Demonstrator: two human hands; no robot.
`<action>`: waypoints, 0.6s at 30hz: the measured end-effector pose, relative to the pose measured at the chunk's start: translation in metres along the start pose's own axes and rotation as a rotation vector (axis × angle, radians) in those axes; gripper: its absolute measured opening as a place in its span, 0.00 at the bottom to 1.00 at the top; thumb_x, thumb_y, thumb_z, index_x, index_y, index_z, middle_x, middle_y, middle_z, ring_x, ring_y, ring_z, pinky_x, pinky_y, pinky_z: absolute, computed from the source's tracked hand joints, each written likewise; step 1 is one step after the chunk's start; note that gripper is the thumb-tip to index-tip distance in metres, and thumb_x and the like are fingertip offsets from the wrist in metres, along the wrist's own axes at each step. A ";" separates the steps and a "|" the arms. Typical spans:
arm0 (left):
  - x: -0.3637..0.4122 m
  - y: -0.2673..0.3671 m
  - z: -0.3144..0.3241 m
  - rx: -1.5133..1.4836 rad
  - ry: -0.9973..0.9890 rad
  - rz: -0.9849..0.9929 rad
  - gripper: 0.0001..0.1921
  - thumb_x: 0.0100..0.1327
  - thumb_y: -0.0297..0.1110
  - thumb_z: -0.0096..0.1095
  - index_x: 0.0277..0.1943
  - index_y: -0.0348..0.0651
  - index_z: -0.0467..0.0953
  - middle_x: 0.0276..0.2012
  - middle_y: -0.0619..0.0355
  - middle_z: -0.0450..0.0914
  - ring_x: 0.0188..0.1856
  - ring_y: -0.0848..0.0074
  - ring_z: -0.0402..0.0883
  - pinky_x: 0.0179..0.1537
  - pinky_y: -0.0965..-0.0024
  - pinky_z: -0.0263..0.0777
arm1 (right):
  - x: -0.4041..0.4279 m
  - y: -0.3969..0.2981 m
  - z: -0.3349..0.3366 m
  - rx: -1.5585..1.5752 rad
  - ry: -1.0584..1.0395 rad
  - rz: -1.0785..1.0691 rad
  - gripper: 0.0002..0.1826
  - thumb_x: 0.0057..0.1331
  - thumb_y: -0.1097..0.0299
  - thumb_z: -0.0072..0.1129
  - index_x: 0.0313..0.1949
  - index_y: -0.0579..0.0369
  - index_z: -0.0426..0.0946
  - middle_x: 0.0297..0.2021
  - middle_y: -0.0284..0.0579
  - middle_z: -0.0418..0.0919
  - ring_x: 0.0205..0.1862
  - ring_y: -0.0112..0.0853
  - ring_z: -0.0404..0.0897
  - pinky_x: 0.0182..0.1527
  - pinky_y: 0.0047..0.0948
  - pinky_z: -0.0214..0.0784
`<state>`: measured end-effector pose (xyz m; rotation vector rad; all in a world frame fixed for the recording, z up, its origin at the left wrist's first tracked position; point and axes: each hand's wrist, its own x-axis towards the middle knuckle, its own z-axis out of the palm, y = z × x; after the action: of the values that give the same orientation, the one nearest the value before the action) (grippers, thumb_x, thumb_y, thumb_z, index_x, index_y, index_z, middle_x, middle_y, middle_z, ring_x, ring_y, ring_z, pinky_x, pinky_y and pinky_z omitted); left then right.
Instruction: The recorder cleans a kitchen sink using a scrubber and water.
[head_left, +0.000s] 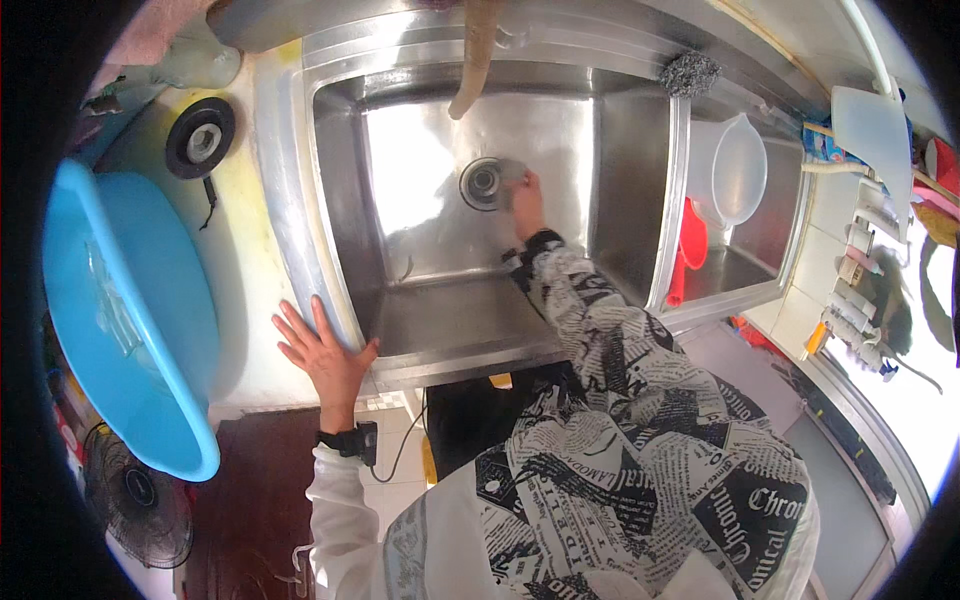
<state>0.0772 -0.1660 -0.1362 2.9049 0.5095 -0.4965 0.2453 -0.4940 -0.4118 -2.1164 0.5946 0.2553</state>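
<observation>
My right hand (527, 206) reaches into the large basin of a stainless steel sink (630, 187), just right of the round drain (480, 182). Motion blurs its fingers, and a grey smear beside them hides whether they hold anything. A black cuff and a newspaper-print sleeve (600, 322) cover that arm. My left hand (326, 356) rests with fingers spread on the sink's left front corner and the pale counter (247, 315) beside it, holding nothing. A dark band with a boxy device (364, 442) circles the left wrist.
A tan spout or hose (474, 60) hangs over the basin. On the divider sits a steel wool scrubber (690, 73). The smaller basin holds a translucent pitcher (739, 172) and a red scoop (693, 236). Leftward are a blue plastic tub (165, 262), a round black disc (200, 139) and a fan (139, 487).
</observation>
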 end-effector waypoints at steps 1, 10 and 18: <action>0.014 0.015 0.005 -0.036 0.018 0.038 0.65 0.34 0.46 0.83 0.74 0.46 0.45 0.73 0.34 0.34 0.73 0.36 0.33 0.64 0.28 0.42 | 0.037 0.023 -0.032 0.134 -0.019 -0.056 0.18 0.68 0.63 0.48 0.55 0.55 0.68 0.46 0.43 0.76 0.49 0.33 0.72 0.56 0.34 0.61; -0.015 -0.017 0.001 0.051 0.018 -0.019 0.66 0.34 0.46 0.84 0.74 0.46 0.45 0.73 0.35 0.33 0.73 0.36 0.32 0.64 0.27 0.41 | 0.018 -0.067 -0.045 -0.619 0.300 -0.116 0.40 0.60 0.62 0.59 0.69 0.59 0.52 0.57 0.60 0.66 0.58 0.52 0.67 0.56 0.47 0.65; -0.011 -0.010 -0.002 0.022 0.000 -0.038 0.63 0.32 0.45 0.83 0.73 0.44 0.50 0.73 0.33 0.35 0.73 0.36 0.32 0.64 0.27 0.41 | 0.089 -0.095 -0.073 -0.684 0.445 -0.414 0.39 0.57 0.70 0.56 0.67 0.65 0.52 0.52 0.56 0.69 0.52 0.51 0.69 0.54 0.44 0.62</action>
<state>0.0647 -0.1601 -0.1315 2.9210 0.5645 -0.5102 0.3671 -0.5357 -0.3359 -2.9321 0.3170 -0.3016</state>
